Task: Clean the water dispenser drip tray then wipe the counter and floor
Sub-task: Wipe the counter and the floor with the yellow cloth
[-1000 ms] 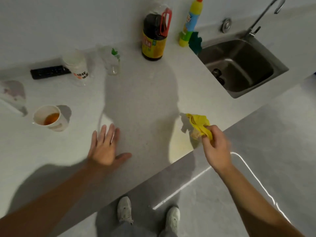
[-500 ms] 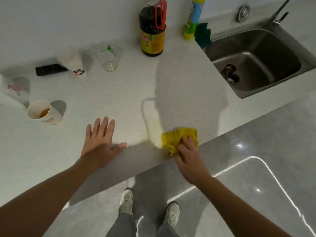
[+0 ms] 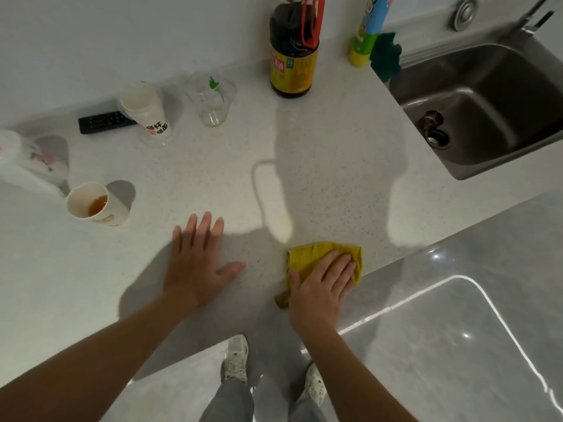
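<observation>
Right hand (image 3: 320,287) flat, fingers spread, pressing yellow cloth (image 3: 307,257), left hand (image 3: 198,263) splayed on counter (image 3: 304,184)

Right hand (image 3: 320,287) presses yellow cloth (image 3: 307,257) on counter (image 3: 213,178) (left hand (image 3: 198,263) flat beside)

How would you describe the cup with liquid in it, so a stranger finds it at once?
On the white counter, look far from the sink. Left of the flat left hand stands a paper cup. Unlike the clear cup and the stacked cups by the wall, it holds brown liquid.
</observation>
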`<state>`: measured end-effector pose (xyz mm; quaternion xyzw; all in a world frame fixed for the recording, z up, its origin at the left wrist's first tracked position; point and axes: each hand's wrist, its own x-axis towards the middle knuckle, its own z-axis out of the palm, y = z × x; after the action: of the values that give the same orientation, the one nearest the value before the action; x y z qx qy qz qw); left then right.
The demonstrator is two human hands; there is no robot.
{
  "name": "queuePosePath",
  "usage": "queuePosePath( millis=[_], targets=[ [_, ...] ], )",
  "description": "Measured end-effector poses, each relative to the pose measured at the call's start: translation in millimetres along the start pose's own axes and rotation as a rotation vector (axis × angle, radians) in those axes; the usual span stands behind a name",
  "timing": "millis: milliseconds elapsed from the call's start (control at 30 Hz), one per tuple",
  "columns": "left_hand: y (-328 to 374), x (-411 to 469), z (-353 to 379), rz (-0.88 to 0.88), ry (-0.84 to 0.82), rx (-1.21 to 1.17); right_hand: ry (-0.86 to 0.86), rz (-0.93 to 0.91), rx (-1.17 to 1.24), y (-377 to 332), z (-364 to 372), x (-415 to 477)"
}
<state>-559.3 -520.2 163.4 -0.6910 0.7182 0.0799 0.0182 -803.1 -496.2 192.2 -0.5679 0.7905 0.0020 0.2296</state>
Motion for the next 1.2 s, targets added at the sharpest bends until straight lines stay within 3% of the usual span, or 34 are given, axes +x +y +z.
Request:
queuePosePath(
  millis=[233, 300, 467, 600, 700, 1000, 1200],
  targets=[
    [-1, -1, 4, 0.002, -0.003, -0.005, -0.005, 0.052, -0.089, -17, 9, 5],
    [-1, -1, 3, 0.008, 0.002, -0.015, 0.062, 0.018, -0.078, -21, 9, 20],
    [0, -1, 1, 0.011, -0.002, -0.054, 0.126, -0.253, -0.201, -21, -10, 98],
    [-1, 0, 0, 0.013, 0.004, -0.051, -0.173, -0.434, -0.392, -32, -42, 179],
    [-2, 0, -2, 0.015, 0.023, -0.036, -0.288, -0.638, -0.514, -42, -61, 207],
    [-3, -2, -2, 0.040, 0.067, -0.033, -0.344, -1.325, -0.884, -34, -89, 215],
    [1, 1, -7, -0.025, -0.019, -0.041, -0.379, -1.332, -0.849, 10, -77, 169]
  ],
)
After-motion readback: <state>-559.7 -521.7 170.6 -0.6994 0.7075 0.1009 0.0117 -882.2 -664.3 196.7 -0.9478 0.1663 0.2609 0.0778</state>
